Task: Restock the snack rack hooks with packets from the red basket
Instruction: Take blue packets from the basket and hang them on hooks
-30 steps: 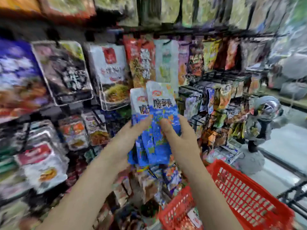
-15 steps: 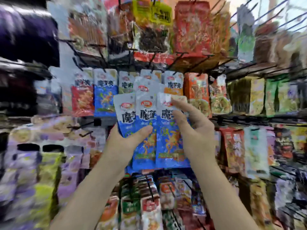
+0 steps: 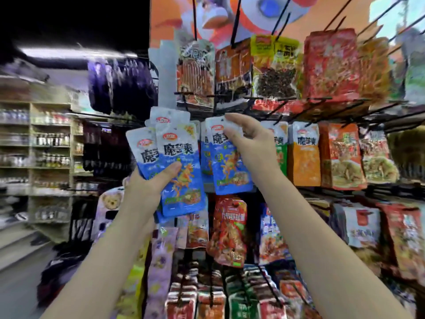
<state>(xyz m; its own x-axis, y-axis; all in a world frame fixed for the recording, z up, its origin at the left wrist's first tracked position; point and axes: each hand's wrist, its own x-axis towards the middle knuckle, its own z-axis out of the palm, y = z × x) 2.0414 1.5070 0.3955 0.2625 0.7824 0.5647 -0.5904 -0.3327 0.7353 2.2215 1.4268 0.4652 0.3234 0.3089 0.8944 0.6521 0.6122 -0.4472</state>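
Observation:
My left hand (image 3: 147,187) grips a fanned stack of blue-and-white snack packets (image 3: 178,166), thumb across their fronts. My right hand (image 3: 250,146) pinches the white top of a single matching blue packet (image 3: 227,166), held apart from the stack and raised to the row of hooks on the snack rack (image 3: 276,104). Behind it hang packets of the same brand in green (image 3: 279,143) and orange (image 3: 303,153). The red basket is out of view.
Bare black hooks (image 3: 280,107) jut out above the packet row. Red, yellow and orange packets (image 3: 328,63) hang higher up; more packets (image 3: 227,229) fill the rows below. Store shelves with bottles (image 3: 50,139) stand at the far left.
Both hands rose from above the red basket to the rack's upper rows. My right hand separated one blue packet from the stack and lifted it towards the hooks.

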